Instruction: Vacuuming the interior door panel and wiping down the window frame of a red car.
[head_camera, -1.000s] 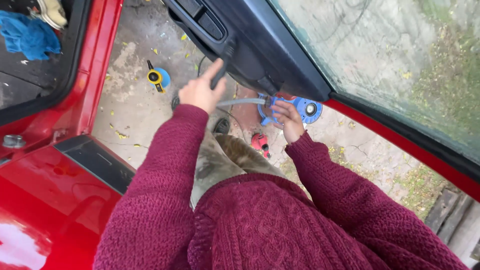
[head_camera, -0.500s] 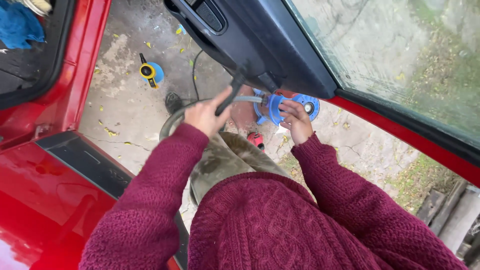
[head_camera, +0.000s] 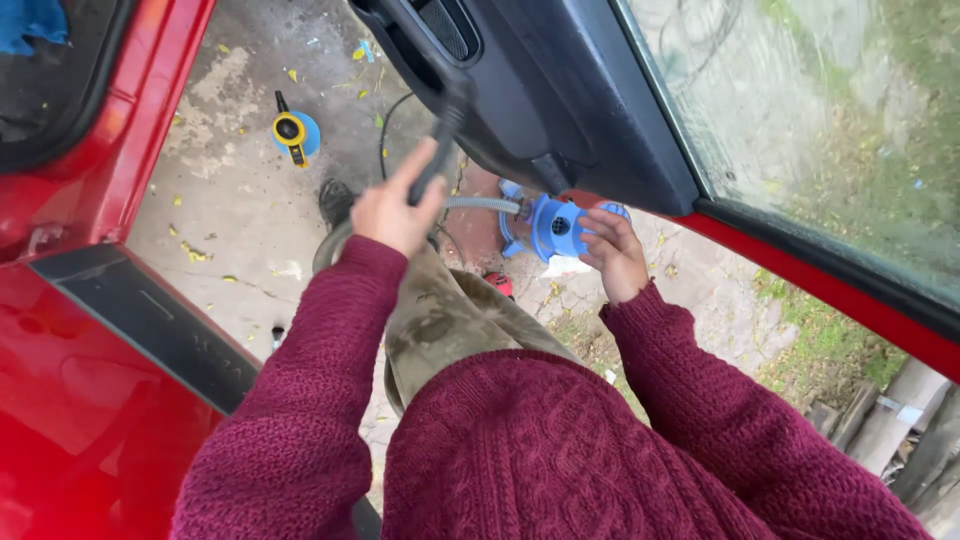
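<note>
At centre frame, the left hand (head_camera: 393, 208) is clamped around a slim black wand nozzle (head_camera: 437, 152): the fingers wrap its lower shaft, with the index finger lying extended along it, while the upper end rises past the fingertips and meets the dark blue inner panel of the open car door (head_camera: 560, 110) in the upper middle of the frame. Right of centre, the right hand (head_camera: 612, 252) touches a small blue plastic machine body (head_camera: 553, 225), its fingers slightly spread and curved against the casing's right side; whether they grip it cannot be told. Between the two hands runs a grey ribbed hose (head_camera: 482, 204), joined to the machine. On the concrete ground (head_camera: 230, 190) at upper left lies a yellow-and-blue round tool (head_camera: 293, 131), well apart from both hands.
</note>
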